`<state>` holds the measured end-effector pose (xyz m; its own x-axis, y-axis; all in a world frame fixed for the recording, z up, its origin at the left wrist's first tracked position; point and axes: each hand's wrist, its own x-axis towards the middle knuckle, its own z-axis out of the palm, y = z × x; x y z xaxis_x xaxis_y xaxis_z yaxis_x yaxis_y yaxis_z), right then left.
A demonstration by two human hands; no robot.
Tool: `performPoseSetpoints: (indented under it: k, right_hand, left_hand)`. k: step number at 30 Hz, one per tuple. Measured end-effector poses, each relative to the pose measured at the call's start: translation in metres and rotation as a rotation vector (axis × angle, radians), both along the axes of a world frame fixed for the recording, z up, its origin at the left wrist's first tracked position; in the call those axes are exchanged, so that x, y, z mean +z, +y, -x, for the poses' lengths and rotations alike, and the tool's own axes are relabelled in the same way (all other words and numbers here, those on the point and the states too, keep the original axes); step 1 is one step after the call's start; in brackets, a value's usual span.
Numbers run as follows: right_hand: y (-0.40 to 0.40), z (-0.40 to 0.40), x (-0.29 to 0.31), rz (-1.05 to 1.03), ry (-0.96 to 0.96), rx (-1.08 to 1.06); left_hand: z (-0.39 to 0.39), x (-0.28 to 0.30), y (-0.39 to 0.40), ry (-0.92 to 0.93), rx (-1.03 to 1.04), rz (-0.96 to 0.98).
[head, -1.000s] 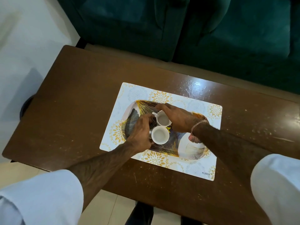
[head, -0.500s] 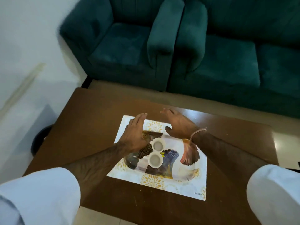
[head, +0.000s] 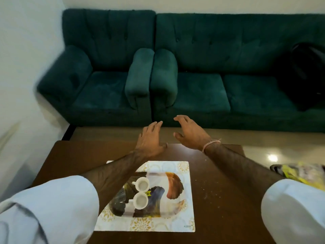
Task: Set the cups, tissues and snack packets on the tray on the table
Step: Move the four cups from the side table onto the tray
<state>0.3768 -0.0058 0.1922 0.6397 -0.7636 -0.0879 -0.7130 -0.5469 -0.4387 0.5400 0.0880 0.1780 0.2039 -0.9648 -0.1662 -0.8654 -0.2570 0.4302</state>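
Two small white cups stand side by side on the patterned oval tray [head: 173, 186]: the far cup [head: 141, 184] and the near cup [head: 140, 200]. The tray rests on a white placemat [head: 186, 224] with gold flowers on the brown table [head: 219, 191]. My left hand [head: 149, 140] hovers open above the table's far edge, well beyond the cups. My right hand [head: 190, 132] hangs open beside it, a thread band on its wrist. Both hands hold nothing. Yellow packets [head: 302, 171] show at the right edge.
A dark green armchair [head: 105, 76] and a matching sofa [head: 228, 76] stand behind the table. A black bag [head: 307, 71] lies on the sofa's right end. White wall is at the left, pale floor between table and sofa.
Both hands let go of the cups, lifted off the tray and moved forward past the table's far edge. My head tilted up, bringing the sofa into view.
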Motion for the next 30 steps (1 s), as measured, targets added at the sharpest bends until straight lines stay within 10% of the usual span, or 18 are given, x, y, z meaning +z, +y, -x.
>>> performPoseSetpoints:
  k: [30]
  right_hand:
    - [-0.006,0.556,-0.120,-0.165,0.064,-0.688]
  left_hand:
    - [0.517,-0.124,-0.120,0.069,-0.645,-0.162]
